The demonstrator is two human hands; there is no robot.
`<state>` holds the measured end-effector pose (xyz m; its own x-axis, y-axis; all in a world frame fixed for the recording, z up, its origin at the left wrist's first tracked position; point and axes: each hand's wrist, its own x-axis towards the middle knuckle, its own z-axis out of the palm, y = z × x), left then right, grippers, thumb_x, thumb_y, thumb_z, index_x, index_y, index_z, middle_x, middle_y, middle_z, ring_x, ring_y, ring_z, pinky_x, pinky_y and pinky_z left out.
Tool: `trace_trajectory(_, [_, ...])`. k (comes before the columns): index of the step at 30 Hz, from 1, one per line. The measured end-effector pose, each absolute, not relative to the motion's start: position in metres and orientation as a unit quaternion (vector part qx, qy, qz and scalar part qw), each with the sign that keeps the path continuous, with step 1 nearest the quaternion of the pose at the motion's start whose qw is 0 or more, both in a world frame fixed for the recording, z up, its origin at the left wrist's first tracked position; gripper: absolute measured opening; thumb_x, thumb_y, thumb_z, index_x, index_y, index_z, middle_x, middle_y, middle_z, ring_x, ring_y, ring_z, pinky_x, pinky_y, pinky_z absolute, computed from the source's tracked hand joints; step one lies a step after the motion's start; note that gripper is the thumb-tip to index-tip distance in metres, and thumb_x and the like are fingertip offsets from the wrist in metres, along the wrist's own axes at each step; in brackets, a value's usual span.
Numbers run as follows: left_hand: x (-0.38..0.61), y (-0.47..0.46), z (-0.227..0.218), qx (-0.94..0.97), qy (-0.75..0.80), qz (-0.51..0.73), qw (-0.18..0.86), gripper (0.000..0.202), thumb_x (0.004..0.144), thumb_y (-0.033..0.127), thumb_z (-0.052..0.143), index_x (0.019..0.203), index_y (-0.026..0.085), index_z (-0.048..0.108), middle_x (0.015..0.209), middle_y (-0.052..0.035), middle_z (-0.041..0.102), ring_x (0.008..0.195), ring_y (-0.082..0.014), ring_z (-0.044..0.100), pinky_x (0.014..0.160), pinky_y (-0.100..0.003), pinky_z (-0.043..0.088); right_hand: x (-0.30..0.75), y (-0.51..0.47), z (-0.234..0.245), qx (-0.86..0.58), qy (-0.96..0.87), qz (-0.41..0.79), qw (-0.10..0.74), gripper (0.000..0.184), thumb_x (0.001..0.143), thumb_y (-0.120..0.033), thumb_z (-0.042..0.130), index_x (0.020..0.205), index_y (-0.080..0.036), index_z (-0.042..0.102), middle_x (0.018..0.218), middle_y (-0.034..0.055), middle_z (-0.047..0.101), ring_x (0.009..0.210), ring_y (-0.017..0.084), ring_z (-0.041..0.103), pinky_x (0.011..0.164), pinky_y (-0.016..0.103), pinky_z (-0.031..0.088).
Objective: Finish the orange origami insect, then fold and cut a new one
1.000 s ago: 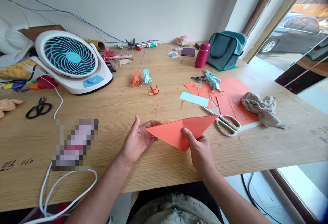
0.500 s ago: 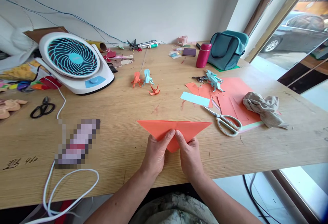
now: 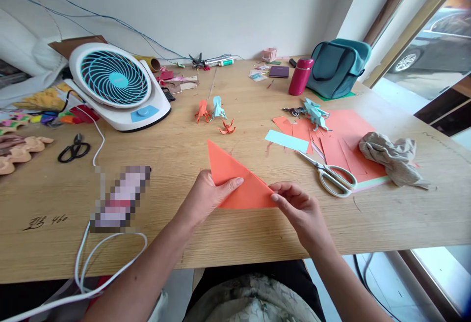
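Observation:
An orange sheet of paper (image 3: 239,184), folded into a triangle, is held above the near part of the wooden table. My left hand (image 3: 211,192) grips its left side, the thumb flat on the front and the other fingers hidden behind. At the right corner, my right hand (image 3: 296,209) pinches the paper between thumb and fingertips. Beyond the paper stand an orange folded paper figure (image 3: 202,111) and a light-blue one (image 3: 218,108). A smaller orange paper piece (image 3: 227,126) lies just in front of them.
White-handled scissors (image 3: 334,177) lie right of my hands, beside orange paper sheets (image 3: 353,130) and a crumpled cloth (image 3: 392,155). A fan (image 3: 117,84), black scissors (image 3: 74,150) and a blurred-out object (image 3: 121,199) are at left. Farther back are a pink bottle (image 3: 300,76) and teal bag (image 3: 334,69).
The paper triangle has turned clockwise, its long edge now sloping down to the right. My right hand has shifted from the middle to the right corner; my left thumb lies across the front.

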<state>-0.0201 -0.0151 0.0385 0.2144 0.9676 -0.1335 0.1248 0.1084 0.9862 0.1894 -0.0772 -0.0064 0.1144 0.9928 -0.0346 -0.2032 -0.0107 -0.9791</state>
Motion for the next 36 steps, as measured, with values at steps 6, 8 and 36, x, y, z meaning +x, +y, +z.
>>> trace_trajectory(6, [-0.022,-0.01,0.048,0.617,0.452,0.21,0.609,0.031,0.076,0.046,0.079,0.088,0.018,0.077,0.089,-0.0055,0.078,0.079,-0.0234,0.071,0.069,-0.029,0.052,0.185,-0.08,0.003,-0.48,-0.511,0.559,0.443,0.031,0.083,-0.05,0.074,0.087,-0.02,0.073,0.074,0.0013,0.063,0.064,0.013,0.049,0.059,0.027,0.039])
trace_trajectory(8, [-0.018,-0.01,0.05,0.602,0.429,0.189,0.647,0.03,0.074,0.045,0.081,0.084,0.017,0.076,0.085,-0.0043,0.077,0.075,-0.0212,0.07,0.068,-0.028,0.051,0.179,-0.079,0.005,-0.458,-0.502,0.583,0.446,0.033,0.084,-0.051,0.073,0.079,-0.018,0.069,0.069,-0.0001,0.059,0.061,0.011,0.046,0.057,0.026,0.035])
trace_trajectory(36, [0.046,-0.031,0.017,0.312,0.408,0.52,0.683,0.027,0.071,0.029,0.086,0.094,0.018,0.076,0.097,-0.003,0.077,0.093,-0.018,0.068,0.088,-0.03,0.051,0.16,-0.059,-0.008,-0.465,-0.348,0.533,0.615,0.032,0.079,-0.049,0.077,0.071,-0.021,0.066,0.069,-0.0006,0.064,0.065,0.014,0.053,0.062,0.027,0.043])
